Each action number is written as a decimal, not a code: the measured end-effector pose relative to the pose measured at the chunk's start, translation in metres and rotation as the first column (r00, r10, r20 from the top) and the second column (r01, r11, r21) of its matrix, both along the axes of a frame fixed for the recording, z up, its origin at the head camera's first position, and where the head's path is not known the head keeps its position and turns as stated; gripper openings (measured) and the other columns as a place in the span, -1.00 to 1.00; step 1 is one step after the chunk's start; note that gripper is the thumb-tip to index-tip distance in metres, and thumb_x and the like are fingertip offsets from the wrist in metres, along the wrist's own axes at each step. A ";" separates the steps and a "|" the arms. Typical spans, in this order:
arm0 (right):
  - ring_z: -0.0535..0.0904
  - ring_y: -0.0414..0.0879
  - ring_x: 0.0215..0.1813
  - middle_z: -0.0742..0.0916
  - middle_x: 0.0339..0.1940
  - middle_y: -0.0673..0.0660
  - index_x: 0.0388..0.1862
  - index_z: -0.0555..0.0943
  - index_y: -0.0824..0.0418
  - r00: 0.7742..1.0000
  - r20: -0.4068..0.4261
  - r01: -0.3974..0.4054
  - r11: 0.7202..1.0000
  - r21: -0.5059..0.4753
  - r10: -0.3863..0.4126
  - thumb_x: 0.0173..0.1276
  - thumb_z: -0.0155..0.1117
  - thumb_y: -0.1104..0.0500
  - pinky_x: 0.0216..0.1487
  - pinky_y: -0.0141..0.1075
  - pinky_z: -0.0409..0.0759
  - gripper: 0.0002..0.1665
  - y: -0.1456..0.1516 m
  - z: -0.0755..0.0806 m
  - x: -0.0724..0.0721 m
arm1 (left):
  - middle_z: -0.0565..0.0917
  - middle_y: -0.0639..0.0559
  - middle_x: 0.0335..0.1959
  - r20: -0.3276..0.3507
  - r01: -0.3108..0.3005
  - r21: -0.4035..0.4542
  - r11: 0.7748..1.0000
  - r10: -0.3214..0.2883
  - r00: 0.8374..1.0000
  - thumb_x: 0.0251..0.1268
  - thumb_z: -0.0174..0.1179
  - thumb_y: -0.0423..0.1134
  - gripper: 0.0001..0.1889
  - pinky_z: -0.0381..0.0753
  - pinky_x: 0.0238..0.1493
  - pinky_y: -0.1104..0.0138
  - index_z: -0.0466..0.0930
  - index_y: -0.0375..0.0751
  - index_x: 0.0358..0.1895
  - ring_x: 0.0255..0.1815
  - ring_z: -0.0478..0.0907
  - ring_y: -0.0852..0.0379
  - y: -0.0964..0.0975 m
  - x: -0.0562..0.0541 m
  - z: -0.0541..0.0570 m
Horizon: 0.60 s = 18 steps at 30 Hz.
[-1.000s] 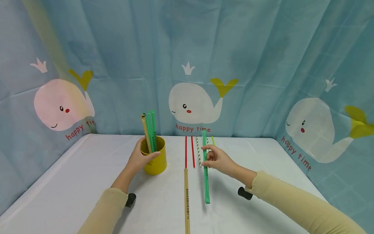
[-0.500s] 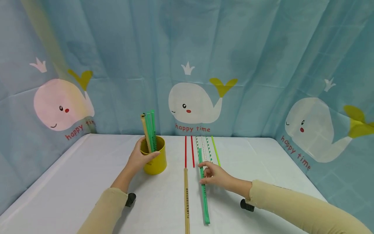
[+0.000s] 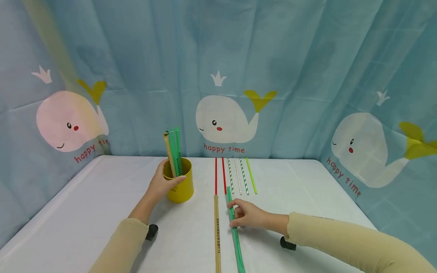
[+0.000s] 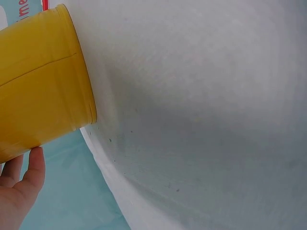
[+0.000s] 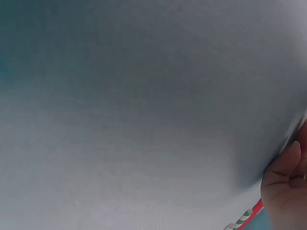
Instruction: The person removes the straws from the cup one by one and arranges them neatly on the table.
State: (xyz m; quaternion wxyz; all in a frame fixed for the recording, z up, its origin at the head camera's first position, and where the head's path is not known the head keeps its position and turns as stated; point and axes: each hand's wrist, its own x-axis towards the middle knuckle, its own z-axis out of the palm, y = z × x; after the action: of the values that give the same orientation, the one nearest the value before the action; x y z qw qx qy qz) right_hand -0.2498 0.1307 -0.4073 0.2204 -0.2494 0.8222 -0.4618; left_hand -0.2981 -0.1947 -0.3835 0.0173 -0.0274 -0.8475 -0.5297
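My left hand (image 3: pixel 162 185) grips a yellow cup (image 3: pixel 182 191) at its left side, thumb over the rim. In it stand several long slim packets (image 3: pixel 173 151), green ones and tan. The left wrist view shows fingertips against the wall of the tilted-looking cup (image 4: pixel 43 76). My right hand (image 3: pixel 250 215) pinches a long green wrapped stick (image 3: pixel 237 244) with dark print, low over or on the table; contact is unclear. A tan wrapped stick (image 3: pixel 217 235) lies to its left. In the right wrist view my right hand (image 5: pixel 285 187) shows only at the edge, the green stick hidden.
At the back of the white table (image 3: pixel 290 197) lie straws in a row: a red straw (image 3: pixel 216 176), another red straw (image 3: pixel 224 176), a green-striped straw (image 3: pixel 230 176), a pale speckled one, another green-striped one and a lime straw (image 3: pixel 251 176). A whale-print curtain (image 3: pixel 293 94) hangs behind.
My right hand has moved toward me and slightly left with the green wrapped stick, lowering it beside the tan one. The left hand and cup stay in place.
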 end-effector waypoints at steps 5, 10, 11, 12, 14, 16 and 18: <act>0.32 -0.24 -0.55 0.51 -0.59 -0.03 0.06 0.44 0.33 0.999 -0.026 -0.043 0.997 0.069 0.045 0.21 0.44 0.29 -0.48 -0.47 0.29 -0.51 -0.004 -0.002 0.001 | 0.14 -0.28 0.44 -0.004 0.002 0.002 1.000 -0.002 1.000 0.24 0.30 0.09 0.04 0.18 0.35 -0.16 -0.26 -0.10 0.56 0.36 0.19 -0.25 -0.001 0.000 0.001; 0.30 -0.25 -0.57 0.47 -0.61 -0.06 -0.02 0.49 0.30 0.996 -0.051 -0.068 0.990 0.127 0.075 0.22 0.44 0.24 -0.49 -0.47 0.26 -0.58 -0.008 0.001 0.002 | 0.12 -0.27 0.46 0.002 -0.008 0.003 1.000 0.008 1.000 0.26 0.29 0.07 0.03 0.17 0.36 -0.16 -0.27 -0.09 0.56 0.37 0.18 -0.26 -0.001 0.002 0.003; 0.30 -0.25 -0.58 0.48 -0.61 -0.06 -0.02 0.50 0.30 0.996 -0.045 -0.073 0.988 0.133 0.080 0.23 0.44 0.24 -0.50 -0.47 0.26 -0.59 -0.009 0.002 0.002 | 0.11 -0.27 0.46 0.004 -0.007 0.003 1.000 0.007 1.000 0.27 0.29 0.06 0.03 0.17 0.36 -0.16 -0.27 -0.09 0.57 0.38 0.17 -0.26 -0.001 0.002 0.003; 0.31 -0.25 -0.57 0.48 -0.61 -0.06 -0.01 0.50 0.29 0.996 -0.038 -0.076 0.987 0.142 0.083 0.24 0.43 0.23 -0.50 -0.47 0.26 -0.60 -0.008 0.003 0.002 | 0.11 -0.28 0.46 0.006 -0.007 0.002 1.000 0.007 1.000 0.27 0.29 0.05 0.02 0.17 0.36 -0.16 -0.27 -0.10 0.57 0.38 0.17 -0.26 -0.001 0.002 0.003; 0.33 -0.25 -0.57 0.51 -0.60 -0.06 0.03 0.51 0.28 0.995 -0.032 -0.090 0.983 0.161 0.097 0.26 0.42 0.23 -0.49 -0.47 0.28 -0.59 -0.007 0.005 0.002 | 0.11 -0.28 0.46 0.007 -0.006 0.003 1.000 0.006 1.000 0.28 0.28 0.04 0.02 0.17 0.36 -0.16 -0.27 -0.10 0.57 0.37 0.17 -0.26 0.000 0.003 0.003; 0.35 -0.25 -0.56 0.53 -0.57 -0.06 0.11 0.49 0.28 0.992 -0.052 -0.099 0.976 0.194 0.111 0.26 0.42 0.22 -0.49 -0.47 0.31 -0.52 -0.005 0.007 0.001 | 0.12 -0.28 0.45 0.004 -0.002 0.008 1.000 0.002 1.000 0.28 0.29 0.03 0.01 0.17 0.36 -0.15 -0.26 -0.10 0.56 0.37 0.18 -0.25 0.000 0.003 0.003; 0.36 -0.26 -0.54 0.54 -0.55 -0.06 0.20 0.47 0.30 0.988 -0.088 -0.104 0.968 0.230 0.127 0.25 0.43 0.21 -0.48 -0.46 0.32 -0.43 -0.001 0.008 0.000 | 0.14 -0.27 0.44 -0.002 0.001 0.010 1.000 -0.001 1.000 0.26 0.30 0.05 0.02 0.18 0.36 -0.15 -0.24 -0.10 0.56 0.36 0.19 -0.25 0.001 0.002 0.003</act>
State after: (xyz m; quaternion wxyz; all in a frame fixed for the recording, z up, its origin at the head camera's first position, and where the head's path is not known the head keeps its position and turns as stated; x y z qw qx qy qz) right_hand -0.2499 0.1294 -0.3993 0.2313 -0.2935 0.8634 -0.3390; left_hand -0.2959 -0.1937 -0.3808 0.0179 -0.0282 -0.8447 -0.5341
